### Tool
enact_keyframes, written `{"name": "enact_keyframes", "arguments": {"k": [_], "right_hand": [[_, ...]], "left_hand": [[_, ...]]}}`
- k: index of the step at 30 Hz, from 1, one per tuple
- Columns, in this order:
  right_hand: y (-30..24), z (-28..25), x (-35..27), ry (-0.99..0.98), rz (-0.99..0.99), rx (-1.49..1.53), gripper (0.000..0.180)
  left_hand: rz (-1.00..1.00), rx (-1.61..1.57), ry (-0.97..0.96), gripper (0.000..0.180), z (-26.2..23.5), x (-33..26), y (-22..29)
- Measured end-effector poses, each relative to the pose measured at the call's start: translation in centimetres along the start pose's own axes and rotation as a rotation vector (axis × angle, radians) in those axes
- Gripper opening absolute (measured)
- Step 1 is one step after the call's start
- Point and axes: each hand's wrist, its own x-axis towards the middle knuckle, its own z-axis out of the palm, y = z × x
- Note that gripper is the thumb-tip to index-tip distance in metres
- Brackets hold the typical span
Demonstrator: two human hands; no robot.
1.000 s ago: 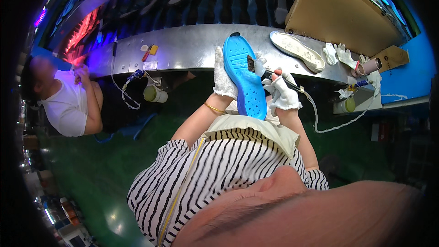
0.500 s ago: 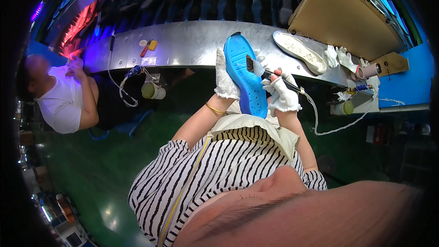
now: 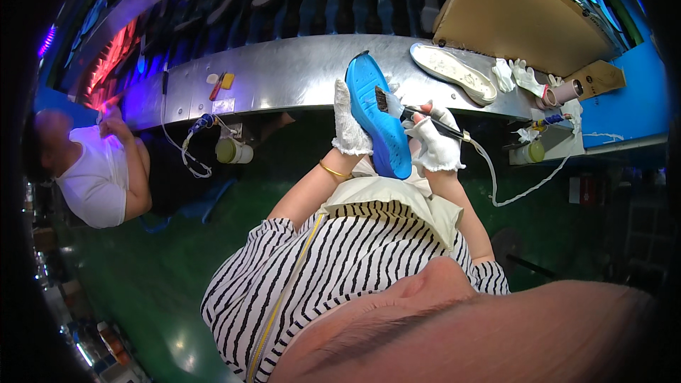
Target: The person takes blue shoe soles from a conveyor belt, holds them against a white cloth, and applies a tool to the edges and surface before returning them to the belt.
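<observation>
My left hand (image 3: 350,125), in a white knit glove, grips a blue shoe sole (image 3: 381,130) along its left edge. The sole is held up off the bench with its dark-tipped toe pointing away from me, and its hollow inner face shows. In my right hand (image 3: 438,145), gloved with bare fingertips, is a brush (image 3: 389,104) with a dark handle and a white tube at its end. The brush's dark bristles rest against the sole's inner face, around the middle. Some fingers showing beyond the sole's right edge are partly hidden by it.
On the metal bench (image 3: 298,71) lie a whitish sole (image 3: 454,73), white gloves (image 3: 526,78) and a yellow block (image 3: 228,81). A cardboard box (image 3: 521,18) stands at the back right. The white tube (image 3: 491,179) hangs in a loop. A person in white (image 3: 99,170) sits at the left.
The view has swung slightly, so the bench things sit further left. The blue sole has tilted a little in my left hand. The brush remains against its middle.
</observation>
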Motion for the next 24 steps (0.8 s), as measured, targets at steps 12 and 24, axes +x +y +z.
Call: {"name": "enact_keyframes", "arguments": {"k": [12,24], "right_hand": [[-2.3,1.1,2.9,-0.024,-0.396,-0.328,0.029],[-1.6,-0.1,4.2,-0.090,-0.155,0.007,0.033]], "left_hand": [[0.153,0.183,-0.073,0.077,0.5,0.9,-2.1],[0.088,0.176,-0.044,0.077,-0.7,2.9,-2.5]]}}
